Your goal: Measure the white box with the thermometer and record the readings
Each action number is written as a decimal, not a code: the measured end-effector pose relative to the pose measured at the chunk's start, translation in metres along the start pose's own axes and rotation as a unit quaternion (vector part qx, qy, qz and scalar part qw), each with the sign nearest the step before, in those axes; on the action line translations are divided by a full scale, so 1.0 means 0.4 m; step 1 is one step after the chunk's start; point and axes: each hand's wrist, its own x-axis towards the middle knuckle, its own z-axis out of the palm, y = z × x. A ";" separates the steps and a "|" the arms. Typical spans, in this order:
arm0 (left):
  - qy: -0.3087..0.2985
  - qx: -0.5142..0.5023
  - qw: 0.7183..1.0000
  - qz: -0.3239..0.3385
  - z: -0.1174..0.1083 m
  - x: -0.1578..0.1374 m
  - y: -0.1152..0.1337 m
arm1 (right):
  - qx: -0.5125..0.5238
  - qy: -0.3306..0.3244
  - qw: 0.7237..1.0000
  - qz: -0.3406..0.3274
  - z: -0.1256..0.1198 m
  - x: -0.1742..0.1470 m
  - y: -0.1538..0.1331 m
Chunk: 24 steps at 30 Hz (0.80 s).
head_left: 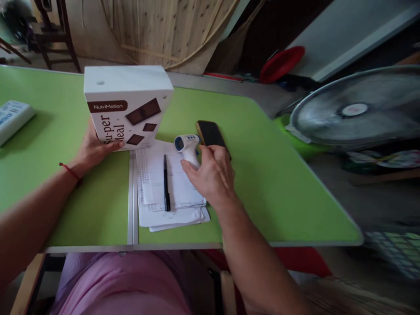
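My left hand (95,146) is closed round the lower left side of a white meal box (131,83) printed "NutriMotion", with dark brown bar pictures on its front. The box stands upright at the back of the papers. My right hand (215,173) grips the handle of a white and blue infrared thermometer (188,144); its small screen faces toward me. Just behind that hand lies a dark smartphone (211,133), partly hidden by the fingers. Between my hands a black pen (166,183) rests on a stack of handwritten papers (183,192).
The green folding table (278,197) has a metal seam (132,205) running front to back. A white device or box (15,118) sits at the left. Beyond the right edge are a round fan (328,109) and a red basin (282,64). A wooden chair (54,37) stands behind.
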 end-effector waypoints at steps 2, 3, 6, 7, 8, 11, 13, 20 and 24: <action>0.046 -0.084 0.995 -0.039 0.010 0.002 -0.011 | -0.002 -0.075 0.996 0.053 0.006 0.011 0.013; 0.068 -0.131 0.987 -0.058 0.015 0.002 -0.017 | 0.003 -0.109 0.991 0.076 0.010 0.017 0.017; 0.132 -0.264 0.949 -0.109 0.031 -0.001 -0.034 | 0.018 -0.161 0.977 0.136 0.019 0.034 0.022; 0.151 -0.297 0.934 -0.126 0.035 -0.002 -0.037 | 0.022 -0.166 0.974 0.152 0.021 0.039 0.023; 0.165 -0.321 0.922 -0.139 0.037 -0.004 -0.039 | 0.028 -0.171 0.971 0.163 0.021 0.044 0.024; 0.181 -0.346 0.907 -0.158 0.032 -0.010 -0.030 | 0.072 -0.166 0.969 0.170 0.011 0.050 0.022; 0.178 -0.352 0.904 -0.165 0.020 -0.015 -0.014 | 0.154 -0.117 0.966 0.174 -0.004 0.047 0.011; 0.120 -0.401 0.892 -0.171 0.002 -0.040 0.044 | 0.642 -0.082 0.754 0.116 -0.072 -0.017 -0.092; 0.088 -0.411 0.888 -0.188 0.010 -0.046 0.056 | 0.676 -0.272 0.676 0.112 -0.080 -0.067 -0.143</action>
